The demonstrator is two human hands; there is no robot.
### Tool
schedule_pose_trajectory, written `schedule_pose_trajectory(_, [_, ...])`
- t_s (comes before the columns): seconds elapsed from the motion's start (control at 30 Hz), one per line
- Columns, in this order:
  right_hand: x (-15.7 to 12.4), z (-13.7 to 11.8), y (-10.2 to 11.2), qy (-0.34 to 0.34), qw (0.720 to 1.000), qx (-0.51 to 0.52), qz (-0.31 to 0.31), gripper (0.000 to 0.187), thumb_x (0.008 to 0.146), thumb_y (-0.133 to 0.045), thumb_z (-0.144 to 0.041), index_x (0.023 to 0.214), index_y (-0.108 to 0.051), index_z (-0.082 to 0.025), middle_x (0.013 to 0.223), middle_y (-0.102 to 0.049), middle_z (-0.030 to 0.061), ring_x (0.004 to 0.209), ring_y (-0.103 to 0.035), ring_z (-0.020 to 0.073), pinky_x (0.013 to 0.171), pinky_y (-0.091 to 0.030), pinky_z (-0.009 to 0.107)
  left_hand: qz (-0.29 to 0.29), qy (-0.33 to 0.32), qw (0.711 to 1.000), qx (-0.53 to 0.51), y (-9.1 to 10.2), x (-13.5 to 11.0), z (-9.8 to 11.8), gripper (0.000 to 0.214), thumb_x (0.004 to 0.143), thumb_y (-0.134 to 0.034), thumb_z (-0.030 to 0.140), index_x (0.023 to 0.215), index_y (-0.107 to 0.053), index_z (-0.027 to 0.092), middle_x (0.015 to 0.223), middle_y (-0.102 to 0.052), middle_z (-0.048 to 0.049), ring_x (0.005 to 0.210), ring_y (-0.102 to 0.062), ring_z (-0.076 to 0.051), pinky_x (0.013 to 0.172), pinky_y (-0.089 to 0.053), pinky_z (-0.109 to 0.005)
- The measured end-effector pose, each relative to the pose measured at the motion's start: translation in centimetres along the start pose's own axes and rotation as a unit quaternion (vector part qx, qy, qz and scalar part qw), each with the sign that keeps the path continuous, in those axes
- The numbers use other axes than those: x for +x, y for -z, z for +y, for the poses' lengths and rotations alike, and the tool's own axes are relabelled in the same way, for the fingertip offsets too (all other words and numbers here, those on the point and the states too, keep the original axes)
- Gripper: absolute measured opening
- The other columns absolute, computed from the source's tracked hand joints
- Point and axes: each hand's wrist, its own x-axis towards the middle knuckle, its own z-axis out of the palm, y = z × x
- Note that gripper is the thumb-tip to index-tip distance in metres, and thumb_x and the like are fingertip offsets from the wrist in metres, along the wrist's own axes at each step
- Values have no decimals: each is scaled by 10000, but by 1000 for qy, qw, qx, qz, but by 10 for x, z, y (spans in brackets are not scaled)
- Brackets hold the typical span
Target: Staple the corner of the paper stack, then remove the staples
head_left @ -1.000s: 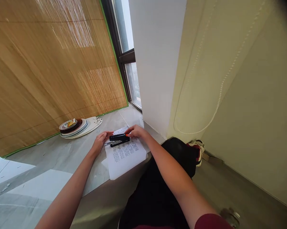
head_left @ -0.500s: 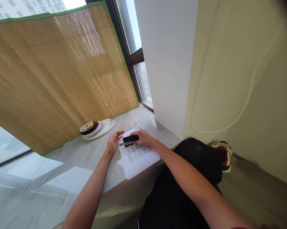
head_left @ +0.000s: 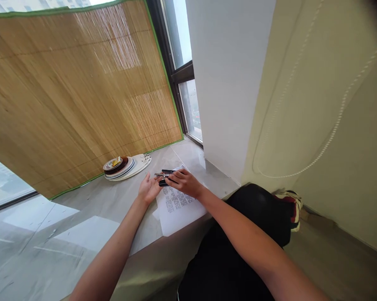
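Right hand [head_left: 185, 184]: grip closed over the black stapler [head_left: 167, 173], at the far left corner of the paper [head_left: 178, 205] on the ledge [head_left: 113, 200]. Half a second ago the stapler lay flat under the palm. Now it sits further back and looks raised at the near end, with its metal strip poking out to the left.

Left hand [head_left: 149, 188]: released, fingers spread, edged in closer to the stapler's left end. Contact with it cannot be made out.

Paper unmoved, near edge overhanging the ledge. Plates [head_left: 123, 166] as before, stacked well to the left by the blind [head_left: 81, 92].
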Motion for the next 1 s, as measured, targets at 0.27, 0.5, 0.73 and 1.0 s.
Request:
schedule_pose_trajectory(0.27, [-2,7,7,-236,957,165,41,337,963,-623,-102,1263,-718,-222,1175,-762,95,1107,-637,252,992,-481,408,80,-3,991,-105,-6,0,5,384,1080,-329,228,992,-686,119,883,-676,-121,775,-681,-174,744,-597,-303])
schedule_pose_trajectory(0.5, [-12,27,11,-419,817,395,-21,374,684,-863,-225,1052,-795,-196,952,-789,3,918,-725,237,882,-540,345,68,-99,979,-166,-11,-9,13,264,960,-421,106,1031,-674,87,749,-456,-8,585,-451,-104,546,-430,-219])
schedule_pose_trajectory(0.73, [-12,22,15,-373,843,380,-78,562,703,-935,-336,1235,-774,-258,1153,-758,50,1114,-687,268,1032,-525,420,16,-155,988,2,-22,-8,2,318,892,-723,92,1208,-719,122,823,-517,10,667,-486,-74,600,-453,-180])
schedule_pose_trajectory(1.0, [74,11,19,-76,935,343,-41,266,951,-710,-142,1174,-784,-268,1227,-738,61,1144,-644,222,1045,-517,376,-45,-208,974,73,-19,-11,-5,586,681,-1007,314,1181,-742,163,962,-710,-37,853,-672,-130,761,-556,-212])
